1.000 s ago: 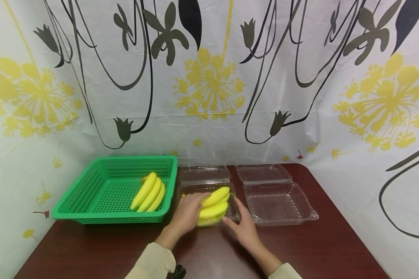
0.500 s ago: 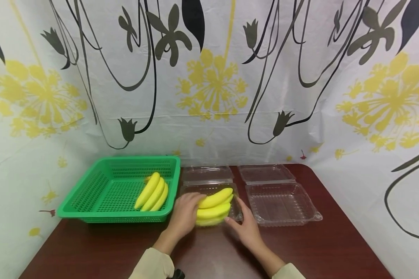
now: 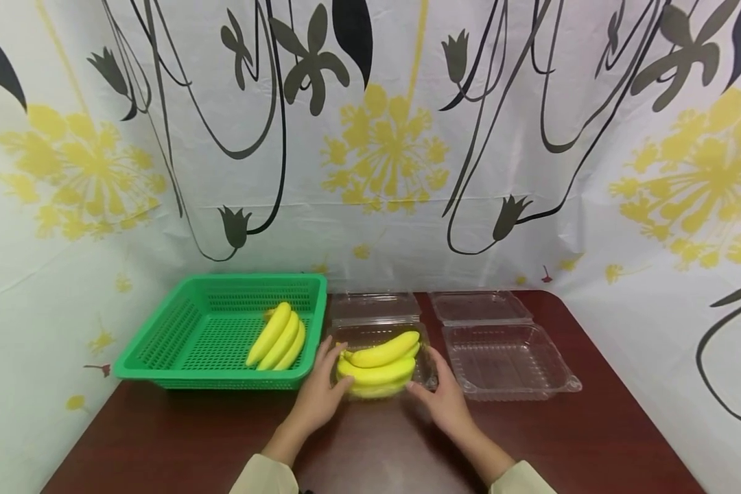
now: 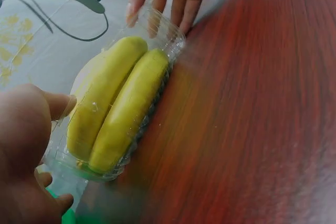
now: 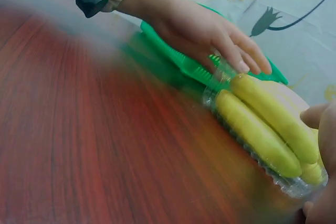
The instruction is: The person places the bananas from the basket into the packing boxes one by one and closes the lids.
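Observation:
A bunch of yellow bananas [image 3: 377,370] lies in the left clear plastic clamshell container [image 3: 429,343], its lid folded back. My left hand [image 3: 318,391] is at the container's left end, thumb at the front corner and fingers along the outer wall. In the left wrist view its thumb [image 4: 62,104] overlaps the rim beside the bananas. At the opposite end my right hand [image 3: 447,401] holds the container, thumb at the front and fingers by the side wall. A second banana bunch [image 3: 278,339] lies in the green basket [image 3: 160,329].
Another clear clamshell container [image 3: 500,357] stands lid-up on the right, with nothing in it. The dark red table [image 3: 593,425] extends in front. Behind it hangs a patterned white cloth [image 3: 395,261].
My left hand has let go of the bananas and shifted left to the container's end. The bananas stay in the container. My right hand keeps its place, while the head view has turned slightly left.

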`<state>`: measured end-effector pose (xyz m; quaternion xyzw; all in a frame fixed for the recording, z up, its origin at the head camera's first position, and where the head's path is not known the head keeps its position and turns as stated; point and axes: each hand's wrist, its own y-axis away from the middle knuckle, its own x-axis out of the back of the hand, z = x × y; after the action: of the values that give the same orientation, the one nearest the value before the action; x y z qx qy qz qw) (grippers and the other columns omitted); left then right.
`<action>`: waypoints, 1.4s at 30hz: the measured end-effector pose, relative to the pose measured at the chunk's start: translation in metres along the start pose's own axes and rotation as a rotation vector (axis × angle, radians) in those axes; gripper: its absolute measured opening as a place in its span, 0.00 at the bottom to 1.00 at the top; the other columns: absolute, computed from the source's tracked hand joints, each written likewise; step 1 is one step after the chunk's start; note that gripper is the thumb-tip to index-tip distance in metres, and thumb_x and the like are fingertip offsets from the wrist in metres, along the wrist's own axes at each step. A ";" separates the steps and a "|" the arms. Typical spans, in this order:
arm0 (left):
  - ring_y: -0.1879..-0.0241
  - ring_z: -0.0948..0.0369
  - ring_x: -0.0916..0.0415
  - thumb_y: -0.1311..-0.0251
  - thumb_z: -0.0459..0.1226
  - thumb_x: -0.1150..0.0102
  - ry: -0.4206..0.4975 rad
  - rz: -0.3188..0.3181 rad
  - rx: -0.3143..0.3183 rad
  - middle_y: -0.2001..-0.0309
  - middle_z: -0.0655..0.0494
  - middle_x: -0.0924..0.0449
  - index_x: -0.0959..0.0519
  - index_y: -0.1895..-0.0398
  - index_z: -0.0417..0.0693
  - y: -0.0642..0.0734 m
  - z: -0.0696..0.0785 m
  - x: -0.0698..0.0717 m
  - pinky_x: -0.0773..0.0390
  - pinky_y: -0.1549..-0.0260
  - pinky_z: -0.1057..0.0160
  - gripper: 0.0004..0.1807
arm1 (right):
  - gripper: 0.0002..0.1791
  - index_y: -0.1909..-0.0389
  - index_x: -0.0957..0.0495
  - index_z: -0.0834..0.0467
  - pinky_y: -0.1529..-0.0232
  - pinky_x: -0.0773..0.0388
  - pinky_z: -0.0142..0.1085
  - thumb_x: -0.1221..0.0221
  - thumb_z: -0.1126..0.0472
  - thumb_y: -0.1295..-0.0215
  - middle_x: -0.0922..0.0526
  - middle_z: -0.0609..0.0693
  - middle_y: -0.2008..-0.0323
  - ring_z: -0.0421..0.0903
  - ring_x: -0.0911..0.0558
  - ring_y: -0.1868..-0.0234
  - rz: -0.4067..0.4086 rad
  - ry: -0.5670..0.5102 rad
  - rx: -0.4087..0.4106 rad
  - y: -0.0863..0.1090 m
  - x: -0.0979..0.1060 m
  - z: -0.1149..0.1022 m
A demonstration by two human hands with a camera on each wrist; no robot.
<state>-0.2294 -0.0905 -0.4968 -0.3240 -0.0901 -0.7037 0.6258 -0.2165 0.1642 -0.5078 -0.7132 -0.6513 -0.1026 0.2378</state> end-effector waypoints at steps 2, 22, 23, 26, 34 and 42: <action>0.33 0.39 0.42 0.34 0.41 0.40 0.080 0.000 0.029 0.24 0.43 0.59 0.40 0.27 0.48 0.002 -0.003 -0.001 0.32 0.45 0.38 0.35 | 0.44 0.27 0.45 0.59 0.40 0.35 0.59 0.33 0.58 0.40 0.36 0.64 0.32 0.63 0.36 0.33 -0.003 -0.027 -0.029 -0.001 0.000 -0.002; 0.32 0.39 0.44 0.37 0.38 0.37 0.458 -0.019 0.094 0.27 0.36 0.50 0.49 0.24 0.47 0.012 -0.017 -0.005 0.35 0.41 0.42 0.43 | 0.43 0.25 0.54 0.63 0.35 0.43 0.58 0.40 0.61 0.33 0.50 0.69 0.28 0.67 0.46 0.30 -0.088 -0.135 -0.065 -0.018 0.012 -0.022; 0.32 0.39 0.44 0.37 0.37 0.37 0.466 -0.019 0.087 0.27 0.36 0.49 0.50 0.24 0.47 0.012 -0.019 -0.005 0.35 0.41 0.42 0.43 | 0.42 0.25 0.54 0.63 0.35 0.42 0.58 0.41 0.60 0.32 0.51 0.69 0.28 0.67 0.46 0.30 -0.091 -0.135 -0.075 -0.020 0.013 -0.024; 0.32 0.39 0.43 0.38 0.36 0.36 0.481 -0.010 0.079 0.28 0.36 0.48 0.50 0.23 0.47 0.012 -0.021 -0.006 0.37 0.39 0.42 0.44 | 0.40 0.24 0.55 0.62 0.36 0.41 0.60 0.44 0.55 0.28 0.51 0.68 0.27 0.67 0.46 0.29 -0.099 -0.131 -0.108 -0.026 0.017 -0.028; 0.33 0.41 0.42 0.41 0.34 0.34 0.514 0.033 0.072 0.28 0.39 0.45 0.49 0.24 0.48 0.015 -0.023 -0.008 0.40 0.38 0.41 0.45 | 0.39 0.24 0.55 0.60 0.34 0.46 0.58 0.51 0.47 0.25 0.52 0.66 0.26 0.65 0.47 0.29 -0.117 -0.160 -0.182 -0.051 0.021 -0.043; 0.33 0.42 0.41 0.41 0.35 0.34 0.497 0.034 0.057 0.29 0.38 0.42 0.48 0.24 0.47 0.017 -0.026 -0.012 0.42 0.38 0.40 0.45 | 0.41 0.23 0.55 0.57 0.33 0.46 0.58 0.59 0.37 0.26 0.49 0.63 0.26 0.63 0.45 0.29 -0.076 -0.216 -0.276 -0.079 0.019 -0.040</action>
<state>-0.2220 -0.0976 -0.5282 -0.1246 0.0524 -0.7483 0.6494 -0.2847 0.1653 -0.4478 -0.7210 -0.6791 -0.1227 0.0620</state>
